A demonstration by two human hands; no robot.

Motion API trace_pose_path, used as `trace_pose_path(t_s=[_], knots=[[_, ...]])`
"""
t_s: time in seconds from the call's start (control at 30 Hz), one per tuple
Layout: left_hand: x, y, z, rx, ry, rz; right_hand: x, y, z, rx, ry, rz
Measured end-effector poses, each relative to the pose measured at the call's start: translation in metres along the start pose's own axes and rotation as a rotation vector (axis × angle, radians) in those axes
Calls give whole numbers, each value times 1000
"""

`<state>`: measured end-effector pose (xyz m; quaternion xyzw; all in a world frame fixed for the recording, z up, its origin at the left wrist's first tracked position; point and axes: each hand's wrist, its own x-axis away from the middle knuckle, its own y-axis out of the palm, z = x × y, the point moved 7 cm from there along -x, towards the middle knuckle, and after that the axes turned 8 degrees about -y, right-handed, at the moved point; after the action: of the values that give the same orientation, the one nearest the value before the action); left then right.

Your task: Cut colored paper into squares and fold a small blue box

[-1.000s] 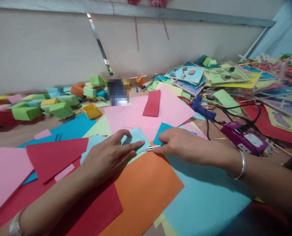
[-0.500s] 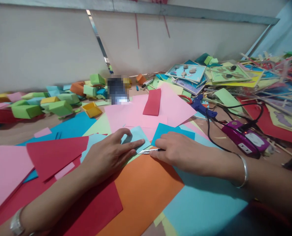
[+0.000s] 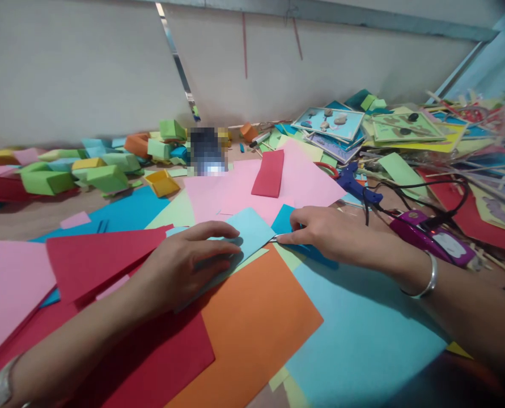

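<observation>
My left hand (image 3: 201, 260) rests on a folded light blue paper (image 3: 252, 229), its fingers stretched out and a little apart. My right hand (image 3: 320, 232) is closed on a slim metal blade, apparently a craft knife (image 3: 274, 238); most of it is hidden under the fingers. The knife's tip meets the right corner of the light blue paper. Beneath my right hand lies a darker blue paper (image 3: 284, 215). An orange sheet (image 3: 252, 323) is just below both hands, with a large light blue sheet (image 3: 363, 328) to its right.
Folded paper boxes (image 3: 107, 177) are heaped at the left back. A red paper strip (image 3: 268, 173) lies on pink sheets (image 3: 312, 170). At the right are a blue glue gun (image 3: 354, 182), a purple power strip (image 3: 431, 238) with black cables, and stacked framed pictures (image 3: 329, 124).
My right hand has shifted up and right with the blade, away from my left hand. My left fingers have drawn back a little, so more light blue paper shows.
</observation>
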<state>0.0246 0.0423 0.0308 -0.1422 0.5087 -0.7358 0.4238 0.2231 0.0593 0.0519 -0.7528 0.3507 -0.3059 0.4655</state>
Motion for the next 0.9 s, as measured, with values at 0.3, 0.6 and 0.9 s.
trace_pose_path(t_s=[0.3,0.6,0.9], knots=[[1,13,-10,-233,97,-183,14,7,-10,328,-389,-20],[3,14,-9,-204,65,-267,4,16,-10,95,-184,-46],[2,14,-10,-185,50,-265,11,12,-9,-81,-4,-66]])
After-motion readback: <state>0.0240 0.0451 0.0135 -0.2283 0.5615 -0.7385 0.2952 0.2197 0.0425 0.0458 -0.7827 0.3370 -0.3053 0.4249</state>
